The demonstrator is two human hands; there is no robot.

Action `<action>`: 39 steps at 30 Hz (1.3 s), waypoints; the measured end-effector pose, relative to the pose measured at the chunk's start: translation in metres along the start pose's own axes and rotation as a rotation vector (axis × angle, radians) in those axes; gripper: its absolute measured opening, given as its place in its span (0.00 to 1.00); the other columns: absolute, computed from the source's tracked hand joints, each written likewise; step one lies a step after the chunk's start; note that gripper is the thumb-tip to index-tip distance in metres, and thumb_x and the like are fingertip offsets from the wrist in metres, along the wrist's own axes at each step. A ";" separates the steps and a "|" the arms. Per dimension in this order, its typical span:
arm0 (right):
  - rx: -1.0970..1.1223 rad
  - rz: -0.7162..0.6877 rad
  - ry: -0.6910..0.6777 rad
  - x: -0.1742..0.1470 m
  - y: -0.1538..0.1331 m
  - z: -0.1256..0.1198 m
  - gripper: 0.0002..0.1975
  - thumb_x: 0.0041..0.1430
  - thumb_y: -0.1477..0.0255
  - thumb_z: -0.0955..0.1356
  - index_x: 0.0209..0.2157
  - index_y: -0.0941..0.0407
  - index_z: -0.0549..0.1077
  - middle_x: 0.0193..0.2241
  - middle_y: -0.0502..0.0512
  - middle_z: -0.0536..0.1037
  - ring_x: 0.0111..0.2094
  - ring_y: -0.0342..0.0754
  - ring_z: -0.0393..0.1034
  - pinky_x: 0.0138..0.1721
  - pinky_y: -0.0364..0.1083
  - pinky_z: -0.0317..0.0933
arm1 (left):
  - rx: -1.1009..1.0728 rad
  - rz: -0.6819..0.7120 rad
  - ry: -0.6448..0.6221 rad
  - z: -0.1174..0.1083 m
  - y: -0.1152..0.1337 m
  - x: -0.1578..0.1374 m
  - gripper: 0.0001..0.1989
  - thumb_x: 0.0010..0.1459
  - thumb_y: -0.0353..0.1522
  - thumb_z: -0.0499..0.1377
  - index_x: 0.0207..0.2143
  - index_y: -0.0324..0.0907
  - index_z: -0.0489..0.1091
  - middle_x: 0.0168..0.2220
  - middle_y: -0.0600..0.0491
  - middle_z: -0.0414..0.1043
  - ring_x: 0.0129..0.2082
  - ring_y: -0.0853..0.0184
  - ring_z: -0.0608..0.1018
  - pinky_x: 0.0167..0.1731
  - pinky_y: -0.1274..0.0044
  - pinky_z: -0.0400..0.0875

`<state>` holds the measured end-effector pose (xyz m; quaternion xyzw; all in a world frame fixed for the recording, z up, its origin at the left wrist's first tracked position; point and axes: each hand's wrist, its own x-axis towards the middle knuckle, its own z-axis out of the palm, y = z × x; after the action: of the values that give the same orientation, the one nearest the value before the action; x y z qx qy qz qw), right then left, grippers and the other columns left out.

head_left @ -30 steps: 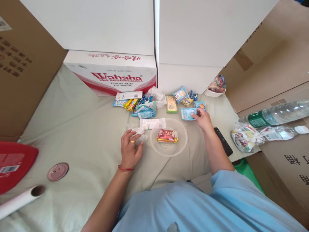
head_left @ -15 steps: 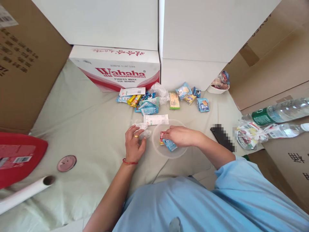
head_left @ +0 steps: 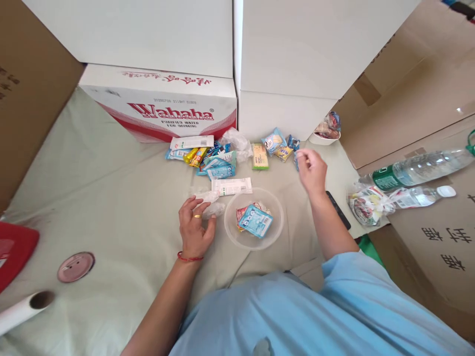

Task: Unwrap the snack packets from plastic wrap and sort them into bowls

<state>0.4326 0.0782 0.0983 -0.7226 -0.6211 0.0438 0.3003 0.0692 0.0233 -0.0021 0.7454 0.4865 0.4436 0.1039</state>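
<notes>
My left hand (head_left: 196, 222), with a gold ring, rests on the cloth beside crumpled clear plastic (head_left: 214, 210); its fingers are apart and curved. My right hand (head_left: 312, 173) is reached out past the bowl, fingers pinched over a small blue snack packet (head_left: 296, 159) that it mostly hides. Between my arms stands a round clear plastic bowl (head_left: 281, 225). Inside it a light blue packet (head_left: 256, 221) lies over a red one (head_left: 240, 213). Just behind the bowl is a white wrapped stick (head_left: 232, 186). A yellow-green packet (head_left: 260, 156) lies left of my right hand.
Several snack packets (head_left: 220, 171) pile up before the Wahaha box (head_left: 166, 111). A white tub (head_left: 324, 138) holds wrapped items. To the right lie a black phone (head_left: 338, 210) and bottles (head_left: 419, 168). A white tube (head_left: 22, 311) and pink disc (head_left: 76, 267) are left.
My right hand has left the bowl, leaving the light blue packet in it, and moved forward and right to the small blue packet. My left hand stays by the clear plastic. The view has shifted slightly.
</notes>
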 end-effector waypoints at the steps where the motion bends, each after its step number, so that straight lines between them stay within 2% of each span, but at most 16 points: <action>1: -0.071 0.157 0.034 0.016 0.023 -0.002 0.24 0.76 0.64 0.54 0.60 0.56 0.72 0.56 0.64 0.77 0.57 0.56 0.69 0.60 0.54 0.60 | -0.001 -0.004 0.000 0.000 0.000 0.000 0.16 0.62 0.32 0.61 0.52 0.44 0.71 0.53 0.42 0.69 0.65 0.48 0.69 0.62 0.52 0.67; 3: -0.222 0.462 -0.056 0.043 0.061 0.000 0.25 0.72 0.62 0.59 0.60 0.63 0.70 0.55 0.70 0.77 0.59 0.59 0.69 0.62 0.56 0.57 | -0.002 -0.017 -0.004 0.001 -0.001 0.000 0.16 0.62 0.32 0.61 0.53 0.45 0.71 0.54 0.42 0.69 0.64 0.48 0.68 0.63 0.51 0.66; 5: -0.252 0.565 -0.139 0.059 0.085 0.008 0.25 0.67 0.60 0.64 0.52 0.67 0.75 0.48 0.74 0.80 0.54 0.63 0.72 0.58 0.56 0.60 | -0.004 -0.028 -0.008 0.001 -0.001 0.000 0.16 0.62 0.32 0.61 0.53 0.45 0.71 0.54 0.42 0.69 0.64 0.48 0.68 0.63 0.51 0.66; 8: -0.222 0.560 -0.197 0.062 0.093 0.022 0.23 0.63 0.57 0.66 0.43 0.63 0.78 0.39 0.68 0.82 0.45 0.60 0.74 0.50 0.51 0.64 | 0.001 -0.041 -0.005 0.001 -0.001 -0.001 0.16 0.62 0.33 0.61 0.52 0.45 0.71 0.53 0.43 0.69 0.64 0.48 0.68 0.63 0.51 0.65; 11: -0.185 0.527 -0.206 0.053 0.089 0.031 0.21 0.63 0.57 0.65 0.45 0.60 0.77 0.37 0.60 0.81 0.42 0.54 0.72 0.45 0.48 0.64 | 0.012 -0.038 0.013 0.001 0.000 0.000 0.15 0.62 0.32 0.61 0.52 0.45 0.71 0.53 0.43 0.69 0.65 0.48 0.68 0.63 0.51 0.66; 14: -0.090 0.432 -0.099 0.038 0.084 0.026 0.19 0.63 0.60 0.63 0.46 0.58 0.75 0.37 0.58 0.80 0.40 0.51 0.71 0.44 0.47 0.64 | 0.024 -0.027 0.012 0.000 0.001 0.000 0.15 0.63 0.32 0.60 0.52 0.44 0.71 0.53 0.43 0.68 0.65 0.48 0.68 0.62 0.52 0.67; 17: 0.103 0.289 0.096 0.018 0.070 0.005 0.18 0.65 0.58 0.63 0.44 0.57 0.74 0.34 0.54 0.79 0.36 0.50 0.71 0.41 0.47 0.65 | 0.029 -0.044 -0.012 0.000 0.003 0.000 0.15 0.63 0.33 0.60 0.52 0.44 0.71 0.54 0.43 0.68 0.65 0.48 0.68 0.62 0.51 0.67; 18: 0.178 0.249 0.111 0.011 0.060 -0.004 0.19 0.65 0.56 0.63 0.45 0.56 0.74 0.34 0.53 0.78 0.35 0.49 0.71 0.40 0.46 0.66 | 0.028 -0.053 -0.017 0.000 0.003 0.000 0.15 0.63 0.33 0.60 0.52 0.44 0.70 0.54 0.43 0.68 0.65 0.48 0.68 0.62 0.51 0.67; 20: 0.327 0.166 0.018 -0.006 0.033 -0.024 0.20 0.67 0.53 0.64 0.46 0.55 0.74 0.34 0.52 0.79 0.34 0.49 0.72 0.37 0.46 0.67 | 0.023 -0.061 -0.016 0.000 0.002 0.000 0.15 0.63 0.34 0.59 0.52 0.45 0.70 0.54 0.43 0.68 0.65 0.48 0.68 0.62 0.51 0.67; 23: 0.402 -0.013 -0.304 -0.030 -0.020 -0.040 0.19 0.69 0.55 0.66 0.51 0.53 0.75 0.39 0.52 0.82 0.38 0.49 0.76 0.39 0.45 0.69 | 0.024 -0.049 0.010 -0.001 0.003 0.000 0.14 0.63 0.34 0.59 0.51 0.45 0.70 0.53 0.43 0.67 0.65 0.49 0.68 0.62 0.52 0.67; 26: 0.227 -0.212 -0.550 -0.049 -0.065 -0.025 0.16 0.72 0.63 0.65 0.55 0.54 0.73 0.44 0.55 0.83 0.43 0.50 0.78 0.46 0.46 0.68 | 0.056 -0.019 0.102 -0.005 0.010 -0.001 0.13 0.63 0.33 0.60 0.49 0.46 0.69 0.52 0.43 0.67 0.64 0.49 0.68 0.61 0.51 0.67; 28: 0.039 -0.269 -0.662 -0.058 -0.083 -0.003 0.15 0.73 0.67 0.64 0.56 0.57 0.72 0.48 0.60 0.82 0.47 0.52 0.77 0.48 0.47 0.67 | 0.049 0.011 0.162 -0.010 0.020 -0.003 0.12 0.62 0.31 0.60 0.48 0.46 0.69 0.51 0.44 0.68 0.64 0.49 0.68 0.61 0.50 0.67; 30: -0.122 -0.292 -0.725 -0.063 -0.094 0.017 0.17 0.74 0.68 0.61 0.58 0.59 0.71 0.49 0.64 0.81 0.48 0.54 0.77 0.47 0.48 0.67 | -0.015 0.050 0.156 -0.014 0.033 -0.005 0.13 0.63 0.29 0.59 0.50 0.47 0.70 0.52 0.45 0.69 0.64 0.50 0.69 0.61 0.51 0.68; 33: -0.214 -0.347 -0.754 -0.064 -0.100 0.030 0.18 0.77 0.68 0.58 0.60 0.58 0.70 0.49 0.64 0.81 0.47 0.54 0.77 0.46 0.48 0.66 | -0.109 0.084 -0.025 -0.013 0.053 -0.006 0.16 0.65 0.30 0.57 0.54 0.49 0.69 0.55 0.46 0.72 0.64 0.52 0.71 0.63 0.53 0.67; 36: -0.188 -0.401 -0.774 -0.061 -0.099 0.025 0.17 0.77 0.68 0.58 0.58 0.54 0.71 0.49 0.60 0.81 0.48 0.51 0.76 0.47 0.46 0.65 | -0.115 0.068 -0.230 -0.003 0.066 -0.007 0.14 0.67 0.32 0.55 0.54 0.48 0.70 0.54 0.47 0.76 0.64 0.53 0.72 0.66 0.51 0.62; 39: -0.185 -0.413 -0.786 -0.061 -0.096 0.017 0.15 0.77 0.68 0.59 0.55 0.51 0.74 0.47 0.57 0.81 0.48 0.50 0.75 0.46 0.45 0.64 | -0.132 0.023 -0.229 0.009 0.071 -0.008 0.16 0.67 0.28 0.53 0.54 0.47 0.70 0.51 0.47 0.78 0.64 0.54 0.72 0.66 0.52 0.63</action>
<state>0.3280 0.0331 0.1124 -0.5356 -0.8206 0.1984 -0.0217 0.1199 -0.0173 0.0300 0.7883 0.4326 0.3878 0.2026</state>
